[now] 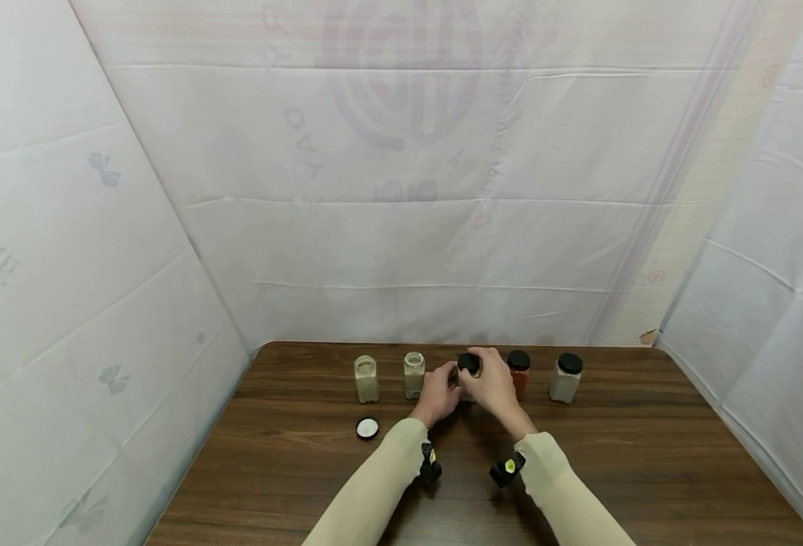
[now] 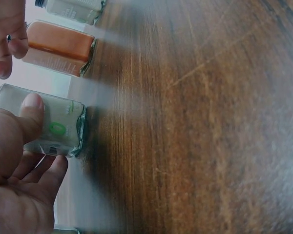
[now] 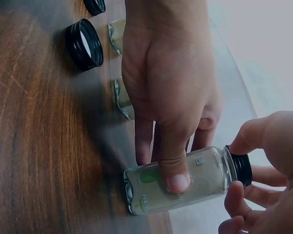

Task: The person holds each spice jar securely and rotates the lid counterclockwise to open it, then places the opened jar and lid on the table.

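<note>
Middle jar (image 3: 202, 178) in a row of five is upright at the worktop (image 1: 292, 470), between two hands; whether its base bears fully on the wood, I cannot tell. The left hand (image 1: 438, 394) grips the glass body, thumb pressed over the front face and the other fingers reaching round behind. Such a hold from opposite sides likely stops the jar tipping or turning. The right hand (image 1: 494, 383) pinches the black lid (image 3: 242, 169), its fingers spread about the rim, which should give an even purchase on a round cap without crowding the left hand below.

Just to the right of the hands, a jar of orange-red contents (image 1: 520, 377) stands capped, and beyond it a capped pale jar (image 1: 565, 384). On the left stand two uncapped jars, the nearer one (image 1: 414, 375) and the outermost one (image 1: 366, 383). Two loose lids lie in front of them: one near the outermost (image 1: 367, 428), the other plain in the right wrist view (image 3: 84, 45). Placed there, each seems paired with its own jar. The gaps between jars probably leave the fingers room to get round.
</note>
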`<act>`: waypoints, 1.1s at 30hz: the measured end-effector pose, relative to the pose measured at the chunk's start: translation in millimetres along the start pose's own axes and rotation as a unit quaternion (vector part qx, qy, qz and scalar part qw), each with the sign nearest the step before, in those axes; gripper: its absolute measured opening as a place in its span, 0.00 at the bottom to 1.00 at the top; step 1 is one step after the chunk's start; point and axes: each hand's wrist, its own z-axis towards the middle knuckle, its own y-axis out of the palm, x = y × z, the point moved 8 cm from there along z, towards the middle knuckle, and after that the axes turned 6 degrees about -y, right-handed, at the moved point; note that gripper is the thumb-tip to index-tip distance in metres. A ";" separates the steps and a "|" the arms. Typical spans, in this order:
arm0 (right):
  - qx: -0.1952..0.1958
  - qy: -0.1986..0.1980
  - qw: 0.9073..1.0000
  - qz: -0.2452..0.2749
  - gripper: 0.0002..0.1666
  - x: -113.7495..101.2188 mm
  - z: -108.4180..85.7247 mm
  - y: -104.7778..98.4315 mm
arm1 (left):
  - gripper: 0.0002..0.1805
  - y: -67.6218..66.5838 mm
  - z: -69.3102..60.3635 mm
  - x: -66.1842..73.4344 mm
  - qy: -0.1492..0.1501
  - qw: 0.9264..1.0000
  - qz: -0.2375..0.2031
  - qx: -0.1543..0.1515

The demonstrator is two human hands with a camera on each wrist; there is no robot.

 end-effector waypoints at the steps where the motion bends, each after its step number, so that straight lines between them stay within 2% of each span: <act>1: -0.001 -0.002 1.000 0.001 0.28 -0.3 0.1 0.4 | 0.21 -0.3 -0.1 0.2 0.000 1.000 0.000 0.000; 13: -0.011 -0.001 1.000 0.001 0.30 -1.4 -0.1 0.6 | 0.21 0.6 0.5 0.6 0.009 1.000 -0.011 0.001; 23: 0.009 0.037 0.999 -0.025 0.37 1.5 -0.6 -2.5 | 0.21 -1.5 0.2 3.1 0.021 1.000 0.016 0.011; 28: 0.016 0.050 0.998 -0.039 0.35 2.5 -0.9 -3.9 | 0.21 -2.0 -0.8 3.1 0.013 1.000 0.008 0.005; 33: 0.009 0.036 0.999 -0.032 0.30 1.7 -0.1 -2.6 | 0.21 -1.5 -1.0 1.4 0.007 1.000 -0.002 0.004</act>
